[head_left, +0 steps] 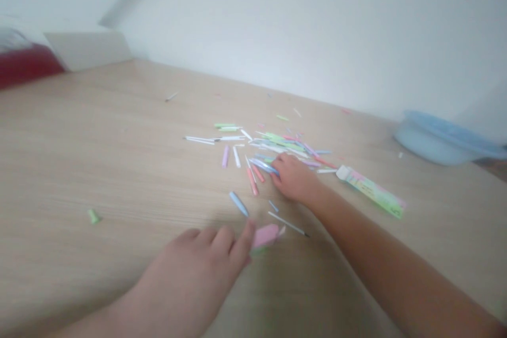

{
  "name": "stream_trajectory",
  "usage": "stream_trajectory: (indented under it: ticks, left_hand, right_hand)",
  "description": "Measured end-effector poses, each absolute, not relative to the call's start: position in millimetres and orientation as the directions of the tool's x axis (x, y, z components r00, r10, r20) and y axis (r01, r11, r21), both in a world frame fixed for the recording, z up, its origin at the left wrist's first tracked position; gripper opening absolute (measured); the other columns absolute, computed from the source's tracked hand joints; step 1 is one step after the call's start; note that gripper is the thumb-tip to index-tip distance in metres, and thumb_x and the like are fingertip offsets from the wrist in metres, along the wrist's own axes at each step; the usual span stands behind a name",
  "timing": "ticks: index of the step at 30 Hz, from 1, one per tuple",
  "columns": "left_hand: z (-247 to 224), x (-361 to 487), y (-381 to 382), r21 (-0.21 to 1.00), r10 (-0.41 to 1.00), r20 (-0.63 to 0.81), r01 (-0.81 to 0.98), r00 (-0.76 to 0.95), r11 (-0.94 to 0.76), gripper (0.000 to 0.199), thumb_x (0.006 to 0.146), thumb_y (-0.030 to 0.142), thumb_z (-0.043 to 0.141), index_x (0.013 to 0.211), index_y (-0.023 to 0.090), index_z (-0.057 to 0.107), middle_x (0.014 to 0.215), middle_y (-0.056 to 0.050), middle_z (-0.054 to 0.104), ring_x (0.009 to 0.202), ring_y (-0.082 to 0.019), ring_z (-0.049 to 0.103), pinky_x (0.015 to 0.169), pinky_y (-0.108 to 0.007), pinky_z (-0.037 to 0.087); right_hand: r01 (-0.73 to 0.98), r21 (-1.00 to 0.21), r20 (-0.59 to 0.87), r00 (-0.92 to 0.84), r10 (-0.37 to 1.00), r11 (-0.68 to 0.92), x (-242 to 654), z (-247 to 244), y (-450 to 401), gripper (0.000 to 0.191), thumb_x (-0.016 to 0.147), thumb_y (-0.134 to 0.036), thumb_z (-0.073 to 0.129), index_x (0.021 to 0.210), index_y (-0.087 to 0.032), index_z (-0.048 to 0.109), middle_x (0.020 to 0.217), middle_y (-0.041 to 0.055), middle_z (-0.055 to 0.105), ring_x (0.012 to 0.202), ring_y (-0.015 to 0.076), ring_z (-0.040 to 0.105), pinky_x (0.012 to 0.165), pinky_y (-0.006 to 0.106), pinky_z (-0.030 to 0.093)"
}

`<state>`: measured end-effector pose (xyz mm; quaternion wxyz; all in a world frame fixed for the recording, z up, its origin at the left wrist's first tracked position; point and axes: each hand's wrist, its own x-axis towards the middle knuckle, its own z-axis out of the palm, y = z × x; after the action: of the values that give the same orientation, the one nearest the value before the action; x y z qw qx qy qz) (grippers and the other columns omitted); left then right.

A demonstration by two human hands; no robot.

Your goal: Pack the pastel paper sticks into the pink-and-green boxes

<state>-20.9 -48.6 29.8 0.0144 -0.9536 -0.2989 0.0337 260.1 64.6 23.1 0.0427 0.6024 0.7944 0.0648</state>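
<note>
My left hand (206, 261) is in the near foreground, closed around a small pink and green carton (266, 235); most of the carton is hidden behind the fingers. Just beyond its fingertips lies a light blue pen barrel (238, 204). My right hand (293, 177) reaches into a loose pile of coloured pen parts (281, 142), its fingers closed at the end of a blue pen barrel (261, 165). Coral pen barrels (252, 181) lie left of that hand. A thin pen refill (289, 224) with a dark tip rests between my two arms. The picture is blurred.
A pink and green pen carton (372, 190) with a white open flap lies right of the pile. At the far right stands a light blue basin (443, 137). A green piece (94, 216) sits at left. A dark red object (29, 63) is at the back left, by the wall.
</note>
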Motion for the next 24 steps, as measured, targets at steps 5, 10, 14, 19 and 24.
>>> stream_trajectory:
  ticks: [5,10,14,19,24]
  left_hand:
    - [40.0,-20.3,-39.3,-0.011,0.652,-0.138,0.657,0.746,-0.754,0.066,0.095,0.006,0.047,0.159,0.022,0.046,0.114,-0.015,0.073,0.091,-0.033,0.076,0.075,-0.051,0.064]
    - [43.5,-22.8,-32.5,-0.038,0.677,-0.084,0.677,0.731,-0.735,0.050,0.104,0.021,0.046,0.154,0.023,0.052,0.105,-0.014,0.074,0.083,-0.034,0.076,0.070,-0.050,0.063]
    - [45.0,-23.6,-28.0,-0.035,0.710,-0.083,0.710,0.699,-0.703,0.045,0.109,0.029,0.041,0.149,0.021,0.057,0.103,-0.014,0.074,0.081,-0.034,0.076,0.068,-0.048,0.062]
    - [43.5,-24.8,-25.7,0.002,0.739,-0.058,0.741,0.671,-0.672,0.045,0.111,0.036,0.037,0.147,0.019,0.058,0.102,-0.014,0.075,0.084,-0.035,0.077,0.070,-0.048,0.061]
    - [36.9,-26.3,-21.4,0.070,0.746,-0.050,0.747,0.665,-0.661,0.041,0.110,0.036,0.041,0.142,0.021,0.061,0.110,-0.016,0.074,0.098,-0.034,0.075,0.081,-0.047,0.059]
  right_hand:
    - [0.921,0.240,0.006,-0.318,0.948,0.308,256.5,24.5,56.5,0.030,0.107,-0.028,0.046,0.120,-0.012,0.068,0.124,0.0194,0.067,0.122,0.0341,0.057,0.106,0.046,0.041]
    - [0.907,0.260,-0.031,-0.335,0.942,0.331,262.2,23.0,63.8,0.028,0.109,-0.027,0.047,0.115,-0.013,0.070,0.112,0.0160,0.072,0.115,0.0301,0.064,0.105,0.046,0.043]
    - [0.939,0.231,0.017,-0.265,0.964,0.254,262.3,22.1,67.1,0.023,0.109,-0.025,0.050,0.120,-0.012,0.066,0.112,0.0108,0.071,0.105,0.0252,0.067,0.101,0.045,0.049]
    - [0.979,0.106,0.114,-0.185,0.976,0.173,253.1,36.1,31.0,0.031,0.111,-0.019,0.031,0.119,-0.011,0.060,0.117,0.0195,0.069,0.107,0.0272,0.064,0.092,0.036,0.048]
    - [0.966,-0.116,0.059,-0.228,0.972,0.233,246.7,38.2,-57.3,0.034,0.110,-0.052,0.044,0.111,-0.023,0.061,0.110,0.0093,0.072,0.098,0.0255,0.067,0.084,0.036,0.049]
